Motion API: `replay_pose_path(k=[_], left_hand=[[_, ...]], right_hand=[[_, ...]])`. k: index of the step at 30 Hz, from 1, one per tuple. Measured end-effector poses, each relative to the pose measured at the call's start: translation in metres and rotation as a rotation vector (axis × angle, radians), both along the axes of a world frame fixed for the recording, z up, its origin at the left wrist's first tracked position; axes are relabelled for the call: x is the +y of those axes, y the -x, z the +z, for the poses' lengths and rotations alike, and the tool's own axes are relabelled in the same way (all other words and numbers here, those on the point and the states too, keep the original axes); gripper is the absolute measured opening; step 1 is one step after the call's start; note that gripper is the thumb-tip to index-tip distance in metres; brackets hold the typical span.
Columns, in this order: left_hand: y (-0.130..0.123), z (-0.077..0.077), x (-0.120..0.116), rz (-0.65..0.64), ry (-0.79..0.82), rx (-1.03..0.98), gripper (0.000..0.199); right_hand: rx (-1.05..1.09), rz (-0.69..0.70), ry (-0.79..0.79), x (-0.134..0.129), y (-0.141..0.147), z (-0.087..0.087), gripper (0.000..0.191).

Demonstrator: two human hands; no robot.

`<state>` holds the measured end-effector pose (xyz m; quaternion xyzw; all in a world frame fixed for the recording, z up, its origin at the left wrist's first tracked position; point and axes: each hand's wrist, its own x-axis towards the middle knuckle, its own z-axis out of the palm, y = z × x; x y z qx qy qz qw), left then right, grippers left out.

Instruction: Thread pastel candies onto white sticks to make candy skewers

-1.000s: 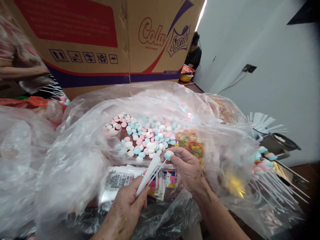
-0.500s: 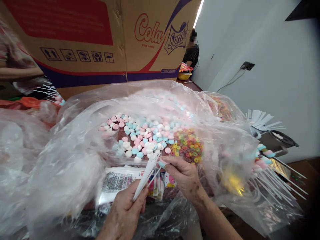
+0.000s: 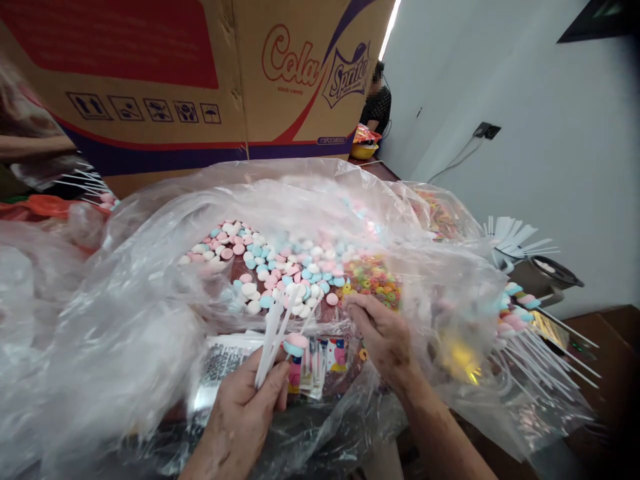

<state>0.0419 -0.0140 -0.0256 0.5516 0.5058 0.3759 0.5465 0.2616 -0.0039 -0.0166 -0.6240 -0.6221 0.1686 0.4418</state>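
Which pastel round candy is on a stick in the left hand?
The pink-and-blue round candy, threaded on a thin white stick at the left hand; the loose pink, white and blue candies lie spread beyond.

PLACE: candy workshop | shipping carton (image 3: pixel 240 73) | heaped candies (image 3: pixel 290 268) | bunched candy sticks (image 3: pixel 543 357) | co-worker (image 3: pixel 379 105)

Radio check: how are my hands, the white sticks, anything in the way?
Left hand gripping white sticks, one carrying a pink-and-blue candy. Right hand by ring candies, grasp unclear. Clear plastic bunched around loose candies.
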Motion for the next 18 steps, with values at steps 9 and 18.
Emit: replay_pose_path(k=[9, 18], left_hand=[[-0.002, -0.004, -0.006, 0.066, 0.068, -0.072, 0.022], [-0.002, 0.004, -0.006, 0.018, 0.072, -0.016, 0.02]], right_hand=[[-0.75, -0.006, 0.29, 0.033, -0.017, -0.012, 0.022], [-0.626, 0.143, 0.269, 0.037, -0.026, 0.002, 0.021]])
